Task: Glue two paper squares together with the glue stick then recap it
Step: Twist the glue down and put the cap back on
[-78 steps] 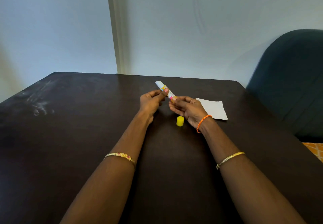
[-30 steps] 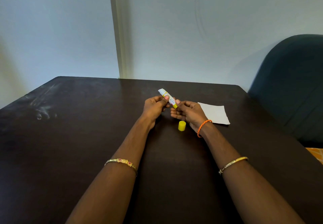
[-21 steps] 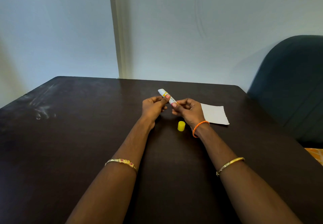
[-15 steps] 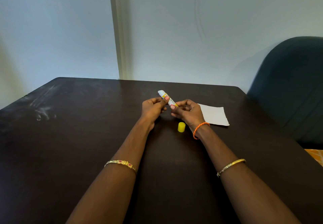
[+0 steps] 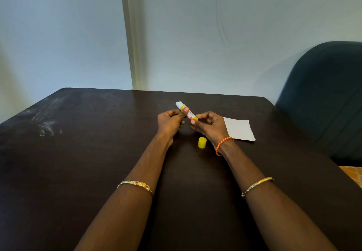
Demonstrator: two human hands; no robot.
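Glue stick (image 5: 186,111) slants between both hands, uncapped.
Left hand (image 5: 170,121) pinches its barrel, right hand (image 5: 210,126) its near end; paper (image 5: 239,129) lies right.

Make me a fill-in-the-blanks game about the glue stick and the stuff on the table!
1. The glue stick is held by ____ hands.
2. The yellow cap stands on the ____, off the glue stick.
3. The white paper lies beside the ____ hand.
4. The orange bracelet is on the ____ wrist.

Missing words: both; table; right; right
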